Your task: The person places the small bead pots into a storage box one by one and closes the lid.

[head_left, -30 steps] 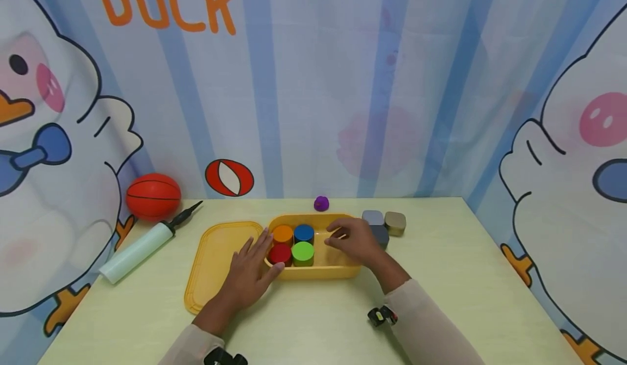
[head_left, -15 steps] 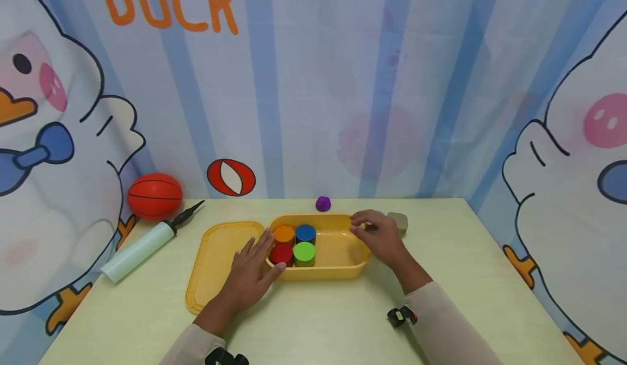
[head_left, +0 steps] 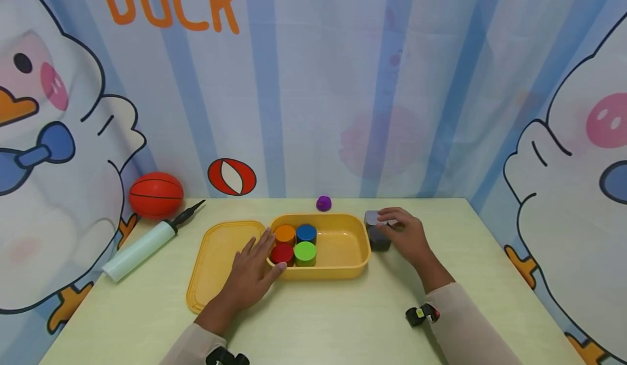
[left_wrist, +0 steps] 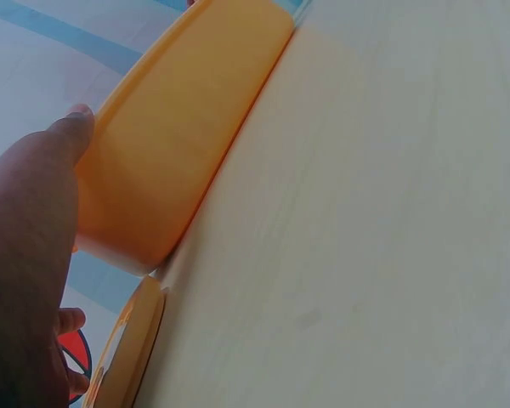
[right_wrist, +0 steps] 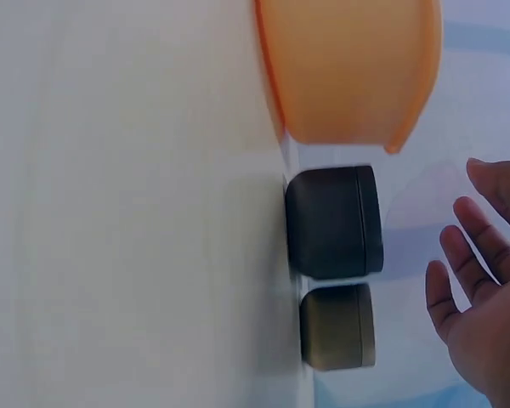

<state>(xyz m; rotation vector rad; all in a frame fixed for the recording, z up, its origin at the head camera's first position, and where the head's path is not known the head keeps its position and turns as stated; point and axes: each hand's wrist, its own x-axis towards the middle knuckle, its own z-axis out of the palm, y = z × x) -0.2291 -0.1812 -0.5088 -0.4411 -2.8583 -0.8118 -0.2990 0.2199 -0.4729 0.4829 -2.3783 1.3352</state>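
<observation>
A yellow box [head_left: 343,272] holds orange [head_left: 284,234], blue [head_left: 306,233], red [head_left: 282,254] and green [head_left: 305,253] round pieces in its left part. The left hand [head_left: 245,278] rests with spread fingers against the box's left end; in the left wrist view its thumb touches the box wall [left_wrist: 161,127]. Over the containers right of the box, the right hand [head_left: 409,238] hovers with relaxed fingers and holds nothing. Below it are a light grey container [head_left: 372,217] and a dark one [head_left: 379,238]. The right wrist view shows the dark container [right_wrist: 327,223] beside a brownish one [right_wrist: 336,327], the right hand [right_wrist: 489,280] apart from both.
A yellow lid [head_left: 215,261] lies left of the box, partly behind the left hand. Farther left are a pale green pump [head_left: 139,251] and a red ball [head_left: 156,195]. A small purple object [head_left: 324,203] stands behind the box. A printed curtain [head_left: 313,82] hangs behind the table.
The right hand has moved right, from above the box's right part to over the containers. It now hides the brownish one in the head view. The left hand stays in place.
</observation>
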